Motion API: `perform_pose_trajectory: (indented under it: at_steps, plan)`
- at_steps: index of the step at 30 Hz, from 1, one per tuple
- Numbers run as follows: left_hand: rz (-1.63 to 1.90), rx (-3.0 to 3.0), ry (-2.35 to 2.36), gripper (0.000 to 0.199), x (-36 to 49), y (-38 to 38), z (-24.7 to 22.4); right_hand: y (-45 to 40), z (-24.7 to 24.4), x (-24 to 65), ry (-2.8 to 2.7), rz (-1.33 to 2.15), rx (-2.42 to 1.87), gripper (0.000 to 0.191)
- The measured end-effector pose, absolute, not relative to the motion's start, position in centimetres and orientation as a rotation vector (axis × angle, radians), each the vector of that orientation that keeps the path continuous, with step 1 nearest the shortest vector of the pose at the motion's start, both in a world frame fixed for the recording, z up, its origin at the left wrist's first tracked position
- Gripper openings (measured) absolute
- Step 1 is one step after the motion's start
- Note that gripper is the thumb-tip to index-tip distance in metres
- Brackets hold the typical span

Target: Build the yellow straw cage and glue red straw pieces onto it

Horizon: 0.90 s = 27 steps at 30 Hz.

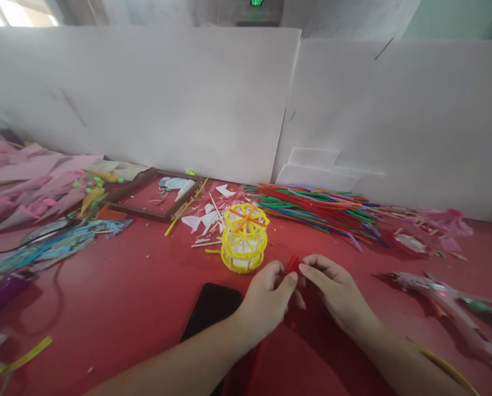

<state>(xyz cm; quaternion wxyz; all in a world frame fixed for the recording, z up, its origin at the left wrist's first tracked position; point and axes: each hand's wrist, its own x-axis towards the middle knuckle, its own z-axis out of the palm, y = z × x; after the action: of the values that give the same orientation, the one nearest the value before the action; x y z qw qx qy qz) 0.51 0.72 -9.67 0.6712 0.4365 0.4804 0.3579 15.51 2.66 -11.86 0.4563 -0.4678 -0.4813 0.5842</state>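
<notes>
Near the middle of the view, my left hand [269, 294] is closed on a small red piece [293, 264], pinching it between thumb and fingers. My right hand [335, 289] pinches the right side of the same piece, its fingertips close to those of the left. The piece's exact shape is partly hidden by the fingers. Just beyond my left hand stands a round yellow frame [244, 239] with pale sticks as posts and orange spokes on top. A black phone [212, 308] lies partly under my left forearm.
Coloured pipe cleaners [316, 212] are piled behind my hands. A glue gun [444, 300] lies at right, near a pink ruffled object [436, 231]. White scraps [207, 220], a brown frame [147, 212], pink cones [35, 201] and a purple tool [6, 291] are further left. White boards [147, 104] stand behind.
</notes>
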Motion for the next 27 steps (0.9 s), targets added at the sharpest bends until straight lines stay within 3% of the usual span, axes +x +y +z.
perform_pose_trajectory:
  at_steps: [9,14,17,19,22,27]
  plan:
    - [0.826,1.029,1.143,0.023,0.5,0.6,-9.4,2.8,-11.4,15.3,-1.055,1.369,-1.118,0.023]
    - [0.857,0.939,1.151,0.024,0.5,0.8,-9.3,3.3,-11.4,15.2,-0.867,1.348,-1.127,0.034]
    - [0.899,0.881,1.115,0.023,0.6,0.9,-9.3,3.1,-11.5,15.3,-0.967,1.335,-1.15,0.039]
    - [0.923,0.866,1.104,0.024,0.6,1.0,-9.4,2.7,-11.6,15.3,-1.08,1.281,-1.152,0.026]
    - [0.919,0.854,1.107,0.024,0.6,1.0,-9.4,2.3,-11.6,15.2,-1.196,1.244,-1.148,0.039]
    - [0.921,0.942,1.144,0.025,0.6,0.9,-9.5,2.3,-11.4,15.2,-1.247,1.224,-1.229,0.031]
